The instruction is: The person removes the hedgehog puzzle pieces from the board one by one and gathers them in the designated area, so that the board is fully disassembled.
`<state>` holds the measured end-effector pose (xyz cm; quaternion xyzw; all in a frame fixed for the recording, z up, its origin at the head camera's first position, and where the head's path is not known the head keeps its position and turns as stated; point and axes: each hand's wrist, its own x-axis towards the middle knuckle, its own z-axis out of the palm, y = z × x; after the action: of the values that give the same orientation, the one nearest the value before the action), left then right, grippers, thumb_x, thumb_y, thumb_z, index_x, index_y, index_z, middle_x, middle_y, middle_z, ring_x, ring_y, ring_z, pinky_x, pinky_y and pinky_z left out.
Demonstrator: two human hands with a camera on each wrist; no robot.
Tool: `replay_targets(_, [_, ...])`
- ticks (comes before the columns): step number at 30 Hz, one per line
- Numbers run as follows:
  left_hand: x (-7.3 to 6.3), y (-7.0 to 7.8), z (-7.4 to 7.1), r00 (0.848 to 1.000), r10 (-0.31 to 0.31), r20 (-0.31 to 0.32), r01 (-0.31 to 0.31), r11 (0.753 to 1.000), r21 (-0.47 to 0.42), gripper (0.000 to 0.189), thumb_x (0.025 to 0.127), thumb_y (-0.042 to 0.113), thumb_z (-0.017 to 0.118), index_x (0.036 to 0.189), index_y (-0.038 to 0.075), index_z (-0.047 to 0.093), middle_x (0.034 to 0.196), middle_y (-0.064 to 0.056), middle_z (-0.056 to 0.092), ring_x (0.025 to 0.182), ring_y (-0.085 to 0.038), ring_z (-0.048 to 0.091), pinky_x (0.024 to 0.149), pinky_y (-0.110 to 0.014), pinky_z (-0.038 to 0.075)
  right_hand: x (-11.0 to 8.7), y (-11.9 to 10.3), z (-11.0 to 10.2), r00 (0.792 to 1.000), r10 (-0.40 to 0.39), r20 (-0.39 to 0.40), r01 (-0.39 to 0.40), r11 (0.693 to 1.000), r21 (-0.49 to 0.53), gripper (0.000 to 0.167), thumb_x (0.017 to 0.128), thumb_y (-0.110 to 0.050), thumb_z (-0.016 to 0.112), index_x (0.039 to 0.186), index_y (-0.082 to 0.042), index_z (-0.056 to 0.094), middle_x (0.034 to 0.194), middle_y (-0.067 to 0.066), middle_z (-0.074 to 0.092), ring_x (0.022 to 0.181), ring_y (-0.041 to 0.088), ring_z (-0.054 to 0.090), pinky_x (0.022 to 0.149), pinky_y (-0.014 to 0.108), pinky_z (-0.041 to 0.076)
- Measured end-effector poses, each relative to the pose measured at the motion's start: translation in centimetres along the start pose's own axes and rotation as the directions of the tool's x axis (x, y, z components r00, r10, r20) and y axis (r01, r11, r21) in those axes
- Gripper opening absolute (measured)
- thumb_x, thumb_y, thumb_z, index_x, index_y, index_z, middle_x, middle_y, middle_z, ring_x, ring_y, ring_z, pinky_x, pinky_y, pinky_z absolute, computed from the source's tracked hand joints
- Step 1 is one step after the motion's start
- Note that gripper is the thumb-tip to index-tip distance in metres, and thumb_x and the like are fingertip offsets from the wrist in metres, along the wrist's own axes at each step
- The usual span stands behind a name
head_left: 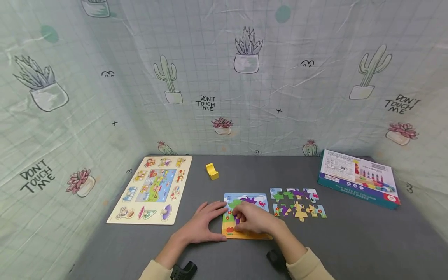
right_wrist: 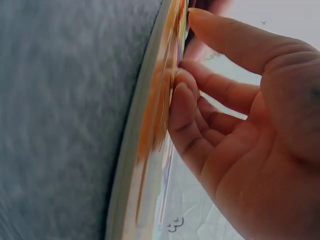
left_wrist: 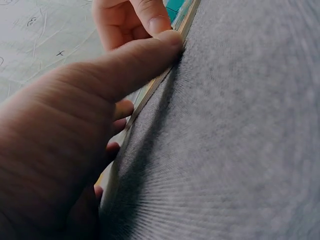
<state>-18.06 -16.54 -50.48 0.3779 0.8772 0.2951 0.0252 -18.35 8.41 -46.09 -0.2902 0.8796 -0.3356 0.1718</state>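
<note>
A square jigsaw board (head_left: 265, 202), printed with a colourful cartoon picture, lies on the dark grey table in the head view. My left hand (head_left: 201, 226) spreads along its left side, the fingers fairly straight at the edge and the thumb (left_wrist: 145, 52) against its near-left corner. Over the board's middle is my right hand (head_left: 257, 218), fingers bent, with fingertips (right_wrist: 182, 97) at its surface and thumb apart from them. I cannot tell whether a piece sits under those fingers. Loose jigsaw pieces (head_left: 300, 212) lie in two rows just right of the board.
A wooden peg puzzle board (head_left: 185, 173) with vehicle pictures stands off to the left. Behind the jigsaw lies a small yellow block (head_left: 212, 171). A flat toy box (head_left: 358, 179) rests at the back right. A cactus-printed sheet (head_left: 224, 85) hangs behind the table.
</note>
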Motion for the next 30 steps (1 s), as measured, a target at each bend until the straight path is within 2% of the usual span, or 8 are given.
replay_targets(5, [0.06,-0.06,-0.07,1.000,-0.013,0.007,0.013,1.000,-0.010,0.080,0.084,0.052,0.079,0.148,0.011,0.054,0.156,-0.005,0.043,0.146,-0.028,0.032,0.117,-0.061,0.013,-0.11,-0.53,0.32,1.000,0.007,-0.022,-0.009,0.996,-0.084,0.041,0.084,-0.024,0.085,0.113,-0.003,0.066,0.096,-0.003,0.055,0.082,0.011,0.051,0.077,0.029,0.049])
replay_targets(9, [0.13,-0.02,-0.18,1.000,-0.017,0.015,0.017,1.000,-0.004,0.080,0.084,0.052,0.079,0.147,0.011,0.054,0.156,-0.005,0.043,0.146,-0.028,0.032,0.117,-0.060,0.012,-0.22,-0.83,0.60,0.999,0.010,-0.037,-0.014,0.995,-0.094,0.044,0.084,-0.025,0.086,0.114,-0.003,0.063,0.097,-0.002,0.053,0.082,0.011,0.050,0.078,0.030,0.049])
replay_targets(20, [0.27,0.17,-0.12,1.000,0.001,0.011,-0.001,1.000,-0.010,0.081,0.082,0.049,0.081,0.148,0.009,0.053,0.155,-0.006,0.044,0.146,-0.029,0.032,0.117,-0.060,0.012,-0.43,-0.70,0.65,0.998,-0.010,-0.055,0.008,0.999,-0.032,0.041,0.084,-0.011,0.083,0.114,-0.004,0.055,0.091,-0.001,0.053,0.076,0.011,0.050,0.069,0.028,0.047])
replay_targets(26, [0.13,0.10,-0.08,1.000,-0.014,0.020,0.015,1.000,-0.019,0.081,0.083,0.050,0.080,0.148,0.011,0.053,0.156,-0.005,0.043,0.147,-0.028,0.031,0.117,-0.059,0.012,-0.33,-0.79,0.52,0.999,-0.025,-0.035,0.023,0.999,-0.047,0.040,0.088,-0.011,0.079,0.122,-0.004,0.059,0.090,-0.004,0.053,0.078,0.009,0.050,0.070,0.027,0.046])
replay_targets(30, [0.06,0.19,-0.19,0.999,-0.025,0.026,0.025,0.999,-0.028,0.081,0.083,0.051,0.079,0.149,0.012,0.053,0.156,-0.005,0.042,0.147,-0.028,0.030,0.118,-0.059,0.010,-0.38,-0.98,0.31,0.999,-0.013,-0.033,0.012,1.000,-0.027,0.031,0.092,-0.012,0.075,0.120,-0.006,0.061,0.086,-0.005,0.053,0.073,0.010,0.051,0.067,0.027,0.047])
